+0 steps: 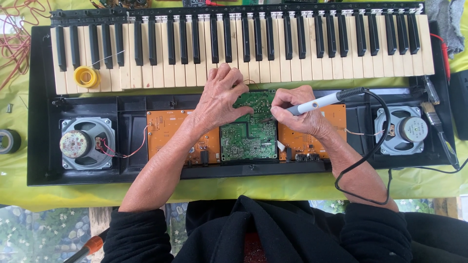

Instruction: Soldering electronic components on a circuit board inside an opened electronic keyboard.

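Right hand (297,114) grips a soldering iron (319,101) pen-fashion, tip on the green circuit board (248,134) at centre of the opened keyboard case (39,146). Left hand (222,97), fingers curled, presses the board's upper edge. Orange boards (165,129) flank it closely; speakers (87,142) sit well apart.

Left hand (222,100) curled, palm down, right hand (297,112) fingers pinched, forearms converging
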